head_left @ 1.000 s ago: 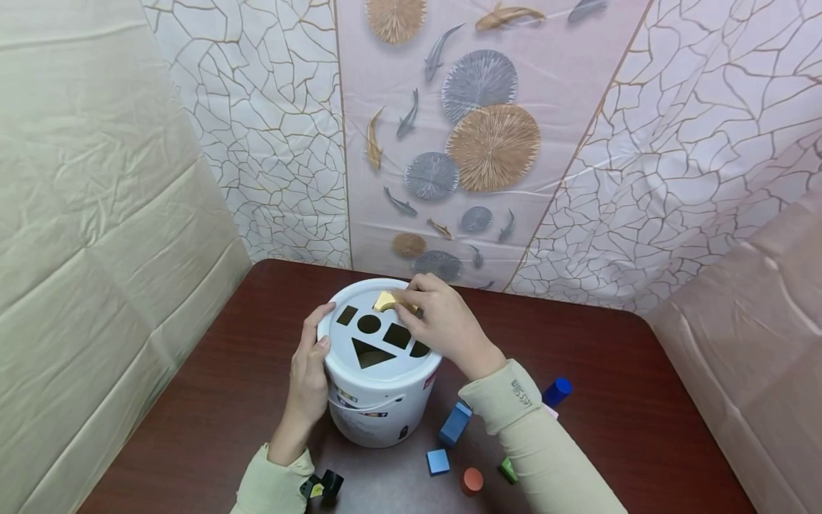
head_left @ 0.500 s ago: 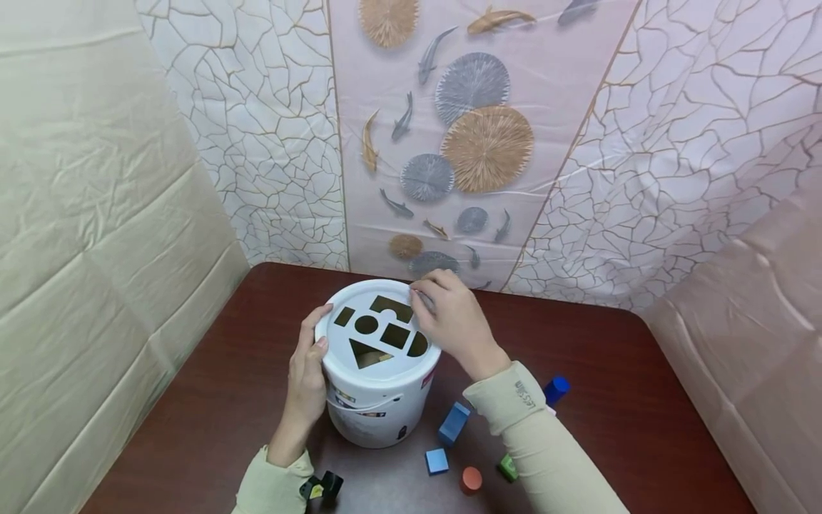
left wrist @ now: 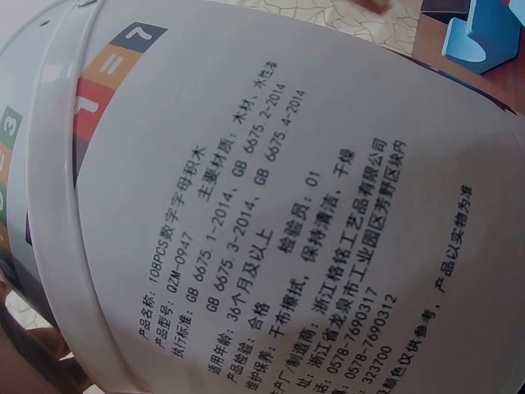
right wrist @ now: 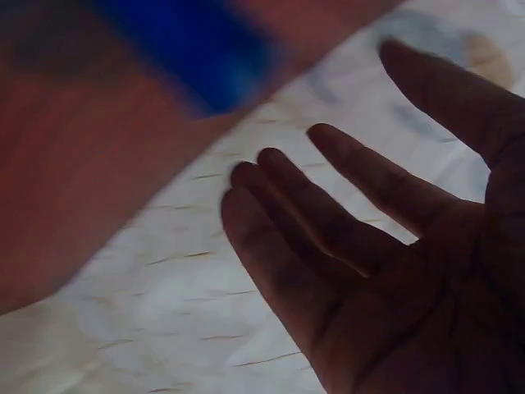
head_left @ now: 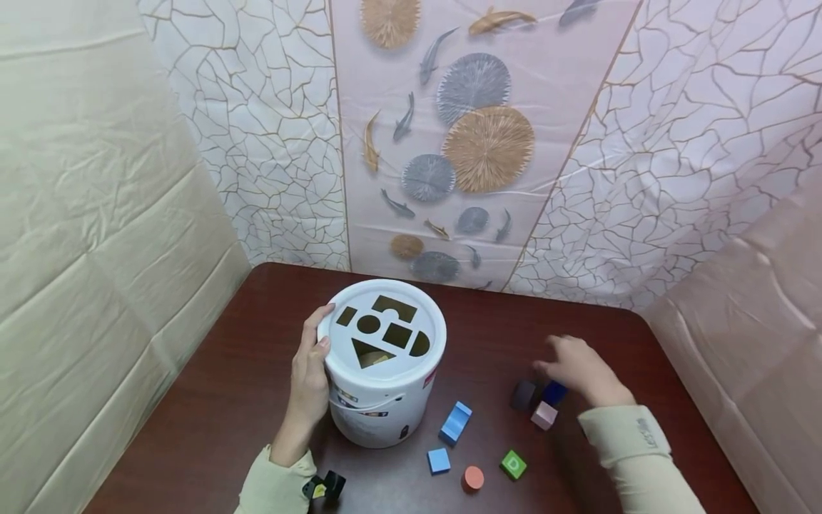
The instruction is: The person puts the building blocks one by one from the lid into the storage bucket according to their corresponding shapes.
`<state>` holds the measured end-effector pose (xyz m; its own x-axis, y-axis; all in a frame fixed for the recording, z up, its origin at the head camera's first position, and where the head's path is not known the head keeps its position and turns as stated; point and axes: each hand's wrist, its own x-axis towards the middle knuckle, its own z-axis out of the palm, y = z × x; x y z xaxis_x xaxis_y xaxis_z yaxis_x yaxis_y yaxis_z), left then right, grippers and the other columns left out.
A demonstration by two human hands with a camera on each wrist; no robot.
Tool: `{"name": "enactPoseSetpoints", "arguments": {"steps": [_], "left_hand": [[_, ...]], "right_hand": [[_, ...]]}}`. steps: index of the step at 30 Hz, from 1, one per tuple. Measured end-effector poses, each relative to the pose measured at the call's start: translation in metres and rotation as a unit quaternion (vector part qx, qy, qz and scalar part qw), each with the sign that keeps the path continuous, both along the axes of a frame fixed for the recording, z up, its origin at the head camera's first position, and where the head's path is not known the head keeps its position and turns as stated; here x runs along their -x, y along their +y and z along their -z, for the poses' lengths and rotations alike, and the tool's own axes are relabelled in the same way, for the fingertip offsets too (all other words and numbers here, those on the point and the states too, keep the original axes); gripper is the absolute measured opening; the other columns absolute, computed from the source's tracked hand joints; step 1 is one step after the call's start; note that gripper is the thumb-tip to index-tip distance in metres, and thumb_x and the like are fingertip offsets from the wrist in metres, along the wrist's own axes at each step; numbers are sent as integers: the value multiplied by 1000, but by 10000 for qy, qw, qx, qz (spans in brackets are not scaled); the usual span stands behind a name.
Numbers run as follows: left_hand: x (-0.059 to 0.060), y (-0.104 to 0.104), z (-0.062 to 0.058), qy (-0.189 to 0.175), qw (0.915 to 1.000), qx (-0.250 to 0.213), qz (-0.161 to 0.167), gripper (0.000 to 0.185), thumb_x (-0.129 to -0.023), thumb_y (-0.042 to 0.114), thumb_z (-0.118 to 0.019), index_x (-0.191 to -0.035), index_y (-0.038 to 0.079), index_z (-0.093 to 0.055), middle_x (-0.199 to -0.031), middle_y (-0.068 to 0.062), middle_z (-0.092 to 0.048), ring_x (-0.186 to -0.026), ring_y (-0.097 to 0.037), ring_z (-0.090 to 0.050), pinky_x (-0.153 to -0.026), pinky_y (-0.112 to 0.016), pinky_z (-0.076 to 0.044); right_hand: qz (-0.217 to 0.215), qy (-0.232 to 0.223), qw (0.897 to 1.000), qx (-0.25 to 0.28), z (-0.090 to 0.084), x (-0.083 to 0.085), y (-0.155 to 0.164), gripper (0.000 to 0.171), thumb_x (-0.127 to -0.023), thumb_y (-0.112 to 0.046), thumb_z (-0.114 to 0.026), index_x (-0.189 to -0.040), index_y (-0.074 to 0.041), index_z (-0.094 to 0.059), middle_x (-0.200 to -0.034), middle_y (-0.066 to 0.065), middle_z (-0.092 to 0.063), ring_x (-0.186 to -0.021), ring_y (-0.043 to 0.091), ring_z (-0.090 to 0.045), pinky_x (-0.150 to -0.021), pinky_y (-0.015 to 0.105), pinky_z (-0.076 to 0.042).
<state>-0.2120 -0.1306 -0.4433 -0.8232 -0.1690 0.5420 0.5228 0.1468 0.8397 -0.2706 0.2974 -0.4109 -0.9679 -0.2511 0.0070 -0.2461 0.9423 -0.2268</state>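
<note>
A white bucket (head_left: 375, 400) with a lid cut with several shaped holes (head_left: 369, 324) stands left of the table's middle. My left hand (head_left: 310, 378) grips its left side at the lid's rim, thumb and fingers apart. Printed text covers the bucket wall (left wrist: 271, 205) in the left wrist view. Off to the right, my right hand (head_left: 574, 368) hovers by a dark blue cylinder block (head_left: 554, 392), a dark block (head_left: 524, 394) and a pink block (head_left: 544, 415). Its fingers (right wrist: 353, 213) are spread and hold nothing; a blurred blue block (right wrist: 205, 57) shows beyond them.
In front and right of the bucket lie a blue block with a curved notch (head_left: 455, 422), a light blue square block (head_left: 439, 461), an orange-red round block (head_left: 472, 479) and a green letter block (head_left: 513, 465). Patterned cloth (head_left: 282, 143) hangs behind the brown table (head_left: 212, 400).
The yellow arch-shaped block at the lid has dropped out of sight and its hole shows. My right hand has moved from the lid to the blocks at right. The left hand stays put.
</note>
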Motion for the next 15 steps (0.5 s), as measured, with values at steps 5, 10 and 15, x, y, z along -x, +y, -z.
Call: {"name": "enactPoseSetpoints", "arguments": {"steps": [5,10,15], "left_hand": [[1,0,0,-92,9999,71,-38,50,-99,19,-38,-147,21,-49,-146,-4,-51,-126,-16,-50,-101,-21,-35],[2,-1,0,-159,9996,212,-74,50,-99,22,-38,-148,24,-48,-147,-2,-51,-127,-14,-49,-101,-26,-35],[1,-3,1,-180,9993,269,-185,50,-99,23,-38,-148,25,-48,-147,-2,-51,-127,-15,-50,-100,-29,-35]], "right_hand": [[284,-586,9977,178,24,-11,32,51,-84,-20,-77,-120,14,-61,-105,27,-68,-95,41,-66,-78,54,-52],[321,-495,9978,313,41,-18,39,34,-82,-15,-79,-107,6,-68,-95,17,-70,-86,32,-67,-72,51,-52],[222,154,9982,533,35,-17,28,25,-82,-7,-77,-102,4,-66,-88,16,-68,-78,29,-64,-68,50,-52]]}}
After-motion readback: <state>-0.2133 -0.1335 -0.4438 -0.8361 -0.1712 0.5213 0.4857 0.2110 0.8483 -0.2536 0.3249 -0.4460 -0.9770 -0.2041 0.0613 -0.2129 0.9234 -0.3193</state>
